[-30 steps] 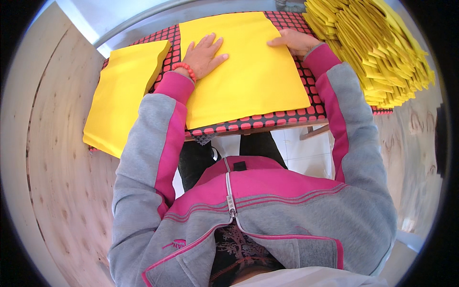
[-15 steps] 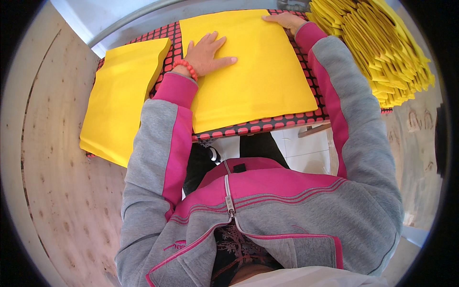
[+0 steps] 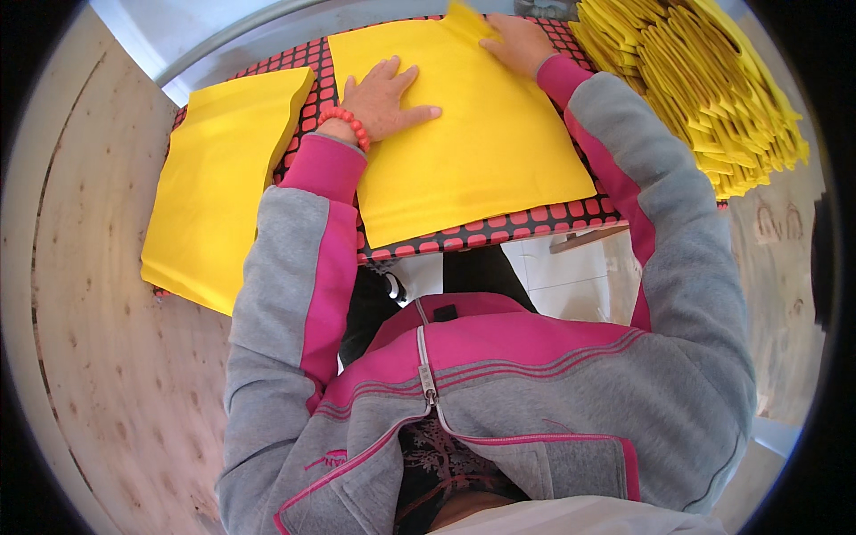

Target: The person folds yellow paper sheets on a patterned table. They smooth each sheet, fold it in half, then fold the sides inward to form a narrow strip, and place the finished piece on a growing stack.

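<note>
A large yellow fabric sheet [image 3: 464, 169] lies on a table covered with a red-and-black patterned cloth [image 3: 490, 234]. My left hand [image 3: 382, 100], with a red bead bracelet at the wrist, rests flat on the sheet's left part, fingers spread. At the far right corner, my right hand [image 3: 517, 43] has its fingers bent round the sheet's edge. The corner there is lifted and folded over, pointing up and left past my thumb. Some of the right fingertips are hidden.
Left of the sheet lies a flat stack of yellow fabric [image 3: 218, 178]. A tall pile of folded yellow pieces [image 3: 704, 98] stands at the far right. A wooden board [image 3: 116, 285] borders the left side, and a grey metal tube [image 3: 227, 40] runs behind the table.
My right hand has moved left along the far edge, and the sheet's far right corner has been raised and turned over. My left hand stays pressed in place.
</note>
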`<action>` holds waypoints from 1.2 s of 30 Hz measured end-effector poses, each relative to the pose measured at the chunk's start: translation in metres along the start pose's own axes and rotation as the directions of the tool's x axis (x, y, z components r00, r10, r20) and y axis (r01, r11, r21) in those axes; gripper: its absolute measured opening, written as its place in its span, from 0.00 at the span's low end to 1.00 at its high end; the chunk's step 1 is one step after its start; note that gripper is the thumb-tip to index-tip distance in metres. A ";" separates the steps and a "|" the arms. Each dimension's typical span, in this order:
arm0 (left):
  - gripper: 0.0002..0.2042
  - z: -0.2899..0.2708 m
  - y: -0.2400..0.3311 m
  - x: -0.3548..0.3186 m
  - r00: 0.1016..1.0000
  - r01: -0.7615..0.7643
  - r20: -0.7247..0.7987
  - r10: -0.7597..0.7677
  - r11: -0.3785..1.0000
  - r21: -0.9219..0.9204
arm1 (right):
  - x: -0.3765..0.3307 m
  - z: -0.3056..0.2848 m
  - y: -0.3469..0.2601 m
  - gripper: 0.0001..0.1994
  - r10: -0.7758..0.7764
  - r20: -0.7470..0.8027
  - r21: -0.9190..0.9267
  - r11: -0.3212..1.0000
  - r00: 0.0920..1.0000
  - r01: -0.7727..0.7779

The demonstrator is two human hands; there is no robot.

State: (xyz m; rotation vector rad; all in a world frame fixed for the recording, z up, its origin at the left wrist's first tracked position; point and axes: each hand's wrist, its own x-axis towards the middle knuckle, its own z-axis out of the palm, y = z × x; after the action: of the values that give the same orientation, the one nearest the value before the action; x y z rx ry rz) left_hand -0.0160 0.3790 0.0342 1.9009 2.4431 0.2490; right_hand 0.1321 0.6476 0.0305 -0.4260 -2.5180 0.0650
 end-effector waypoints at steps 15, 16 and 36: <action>0.42 -0.004 0.008 -0.010 0.995 -0.096 -0.008 0.096 0.995 0.015 | -0.035 -0.021 -0.035 0.05 -0.573 0.102 -0.529 0.661 0.813 0.532; 0.42 -0.003 0.007 -0.011 0.996 -0.087 0.001 0.087 0.996 0.011 | -0.033 -0.024 -0.036 0.06 -0.460 0.132 -0.554 0.700 0.878 0.451; 0.42 -0.010 0.003 -0.016 0.995 -0.102 -0.006 0.102 0.995 -0.005 | -0.061 -0.049 -0.046 0.12 -0.259 0.106 -0.419 0.864 0.960 0.280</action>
State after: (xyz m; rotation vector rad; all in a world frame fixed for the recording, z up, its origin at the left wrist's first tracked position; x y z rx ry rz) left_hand -0.0100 0.3628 0.0436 2.0285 2.3496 0.2647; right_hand 0.1936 0.5823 0.0447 -0.2356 -2.6059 -0.6104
